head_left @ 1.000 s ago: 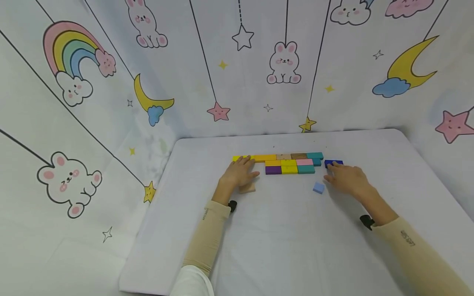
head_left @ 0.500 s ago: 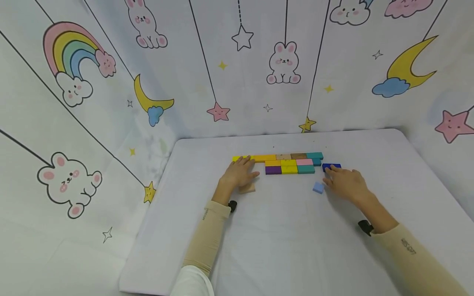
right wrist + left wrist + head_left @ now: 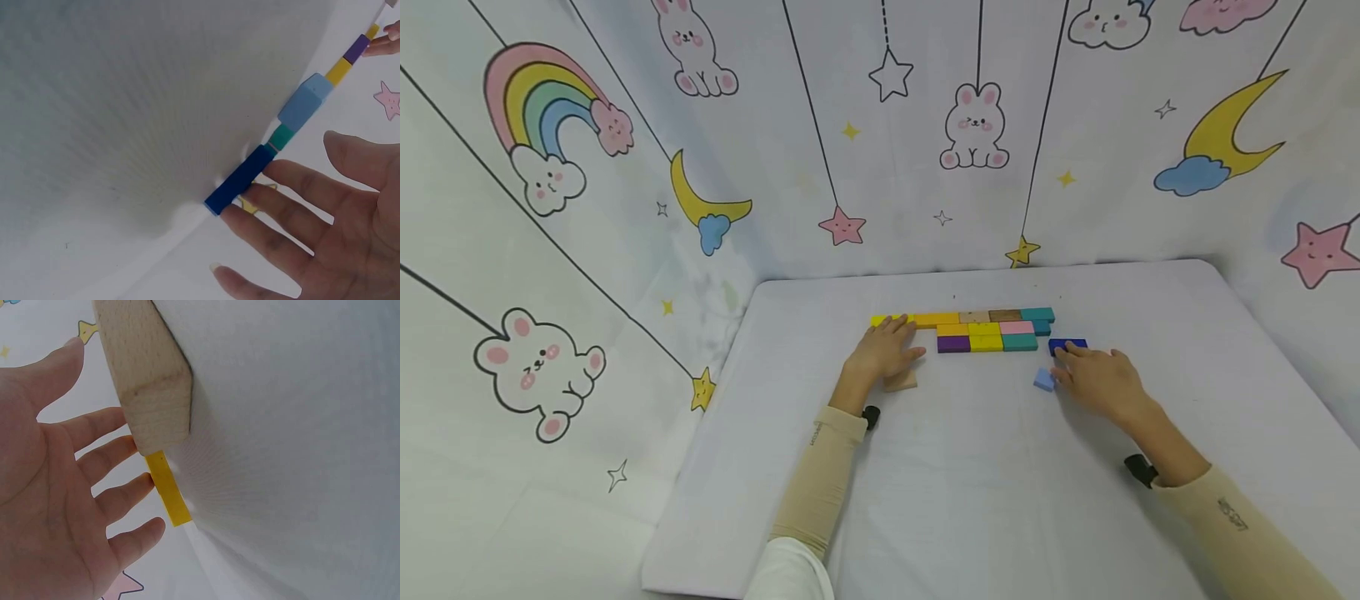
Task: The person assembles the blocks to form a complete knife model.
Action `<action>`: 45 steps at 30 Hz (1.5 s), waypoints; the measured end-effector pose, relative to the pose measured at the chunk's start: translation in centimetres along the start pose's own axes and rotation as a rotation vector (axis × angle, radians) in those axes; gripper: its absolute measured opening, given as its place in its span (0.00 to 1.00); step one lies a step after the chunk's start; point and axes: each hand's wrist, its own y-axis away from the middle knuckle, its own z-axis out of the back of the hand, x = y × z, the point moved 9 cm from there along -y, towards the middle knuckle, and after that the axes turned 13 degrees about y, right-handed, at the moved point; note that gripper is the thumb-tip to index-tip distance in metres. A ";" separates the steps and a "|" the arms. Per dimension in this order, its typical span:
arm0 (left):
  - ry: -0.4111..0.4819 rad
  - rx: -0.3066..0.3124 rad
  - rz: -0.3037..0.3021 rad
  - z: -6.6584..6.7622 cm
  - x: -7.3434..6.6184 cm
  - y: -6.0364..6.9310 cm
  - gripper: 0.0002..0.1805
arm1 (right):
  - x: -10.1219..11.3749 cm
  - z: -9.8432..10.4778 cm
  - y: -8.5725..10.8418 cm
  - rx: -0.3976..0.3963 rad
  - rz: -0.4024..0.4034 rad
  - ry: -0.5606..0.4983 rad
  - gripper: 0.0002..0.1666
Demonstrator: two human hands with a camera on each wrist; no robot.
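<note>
Flat colored blocks lie in joined rows, with a purple block (image 3: pixel 953 344) and a pink block (image 3: pixel 1017 328) among them. My left hand (image 3: pixel 880 352) rests its extended fingers on the yellow block (image 3: pixel 169 490) at the left end of the far row. Close by its thumb lies a natural wood block (image 3: pixel 901 382). To the right of the rows, the fingertips of my right hand (image 3: pixel 1101 379) touch a dark blue block (image 3: pixel 1067 343); in the right wrist view those fingers are nearly straight. A light blue block (image 3: pixel 1044 380) sits just left of the right hand.
A white-covered table (image 3: pixel 940 483) bears all the blocks. Behind it and at the left hangs a white cloth backdrop (image 3: pixel 910 183) printed with rabbits, stars and moons. A teal block (image 3: pixel 1037 315) ends the far row at the right.
The dark blue block has slid toward me and slightly left under my right fingers, away from the far row's level. My left hand has stayed in place.
</note>
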 end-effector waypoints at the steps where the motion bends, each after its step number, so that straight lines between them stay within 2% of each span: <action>1: 0.000 0.000 0.000 0.0 0.0 0.0 0.38 | 0.1 0.0 0.0 0.003 0.002 0.001 0.30; 19: -0.007 -0.004 0.005 0.1 0.0 -0.2 0.39 | 1.1 0.5 0.7 0.015 -0.001 -0.020 0.30; 30: 0.002 -0.002 0.004 0.1 0.1 -0.2 0.39 | 1.9 0.9 1.1 -0.023 0.028 0.014 0.29; 45: -0.010 0.004 -0.003 -0.1 0.1 -0.2 0.38 | 3.5 1.3 1.3 -0.034 0.045 0.040 0.27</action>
